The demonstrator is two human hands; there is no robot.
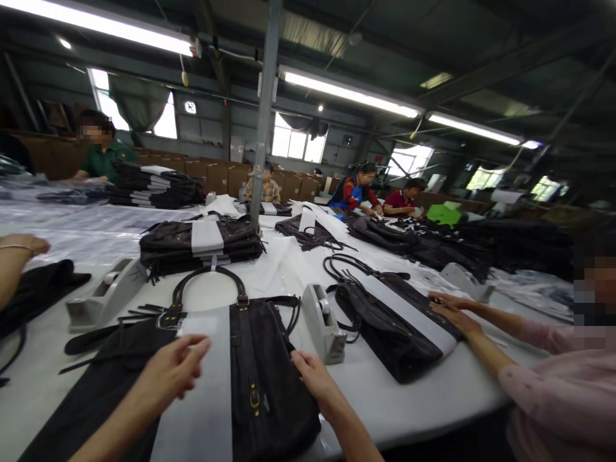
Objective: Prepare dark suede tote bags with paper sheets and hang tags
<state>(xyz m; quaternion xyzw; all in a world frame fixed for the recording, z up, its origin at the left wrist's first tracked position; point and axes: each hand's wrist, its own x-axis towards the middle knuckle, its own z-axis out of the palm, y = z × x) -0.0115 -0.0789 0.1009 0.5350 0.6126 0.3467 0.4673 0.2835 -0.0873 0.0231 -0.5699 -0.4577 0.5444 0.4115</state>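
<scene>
A black handbag (pixel 264 359) with two looped handles and a brass buckle lies flat on the white table in front of me. A wide white paper strip (pixel 202 410) runs down its middle. Over the strip, my left hand (pixel 176 366) hovers with curled fingers, thumb and forefinger tips close together; anything between them is too small to make out. The fingers of my right hand (pixel 312 378) press against the bag's right side edge and hold it. Beyond that hand, a grey tape dispenser (pixel 325 327) stands beside the bag.
At right, a co-worker's hands (pixel 452 311) rest on another black handbag (pixel 385 321) with a white strip. Stacked bags (pixel 168 247) lie behind mine, near a second tape dispenser (pixel 106 292). Another person's hand (pixel 24 247) reaches in at far left. A metal post (pixel 265 115) rises behind.
</scene>
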